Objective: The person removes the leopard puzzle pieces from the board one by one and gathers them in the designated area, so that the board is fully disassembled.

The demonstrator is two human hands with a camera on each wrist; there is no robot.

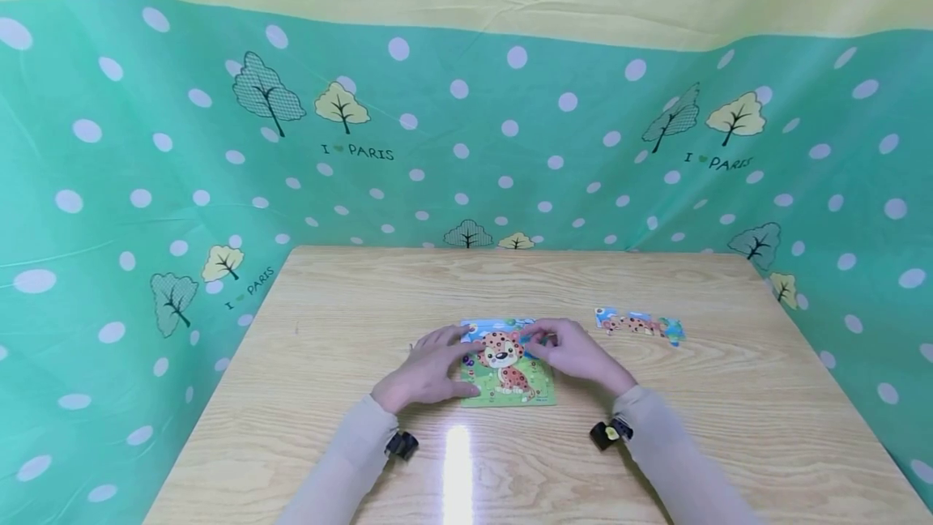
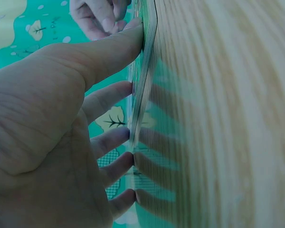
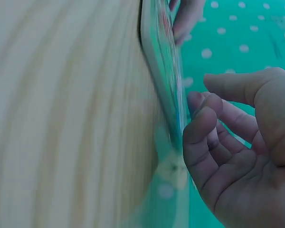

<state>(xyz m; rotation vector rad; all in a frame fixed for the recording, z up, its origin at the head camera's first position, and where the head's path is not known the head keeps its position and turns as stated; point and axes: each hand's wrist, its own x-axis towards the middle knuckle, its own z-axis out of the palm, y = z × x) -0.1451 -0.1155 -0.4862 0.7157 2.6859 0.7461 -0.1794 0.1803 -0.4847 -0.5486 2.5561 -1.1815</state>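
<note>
A flat, colourful cardboard puzzle board with a spotted leopard picture [image 1: 506, 371] lies near the middle of the light wooden surface [image 1: 350, 298], just in front of the person. Both hands are on it.

The left hand [image 1: 430, 367] lies over the left side of the board with straight, spread fingers. In the left wrist view the fingertips [image 2: 126, 88] touch the board's edge [image 2: 147, 57] and the thumb presses near its corner. This grip is wide open and holds nothing; it seems only to keep the board steady, so it does not slide on the smooth wood.

The right hand [image 1: 576, 353] is at the upper right part of the board. Its fingers [image 3: 202, 123] are bent and close to the board's edge [image 3: 161, 71], as if they press or adjust a small piece there. Whether something is pinched between them, I cannot tell.

A strip of joined puzzle pieces with the same spotted pattern [image 1: 640, 325] lies apart to the right, within easy reach. Green dotted cloth with trees [image 1: 510, 144] hangs around.
</note>
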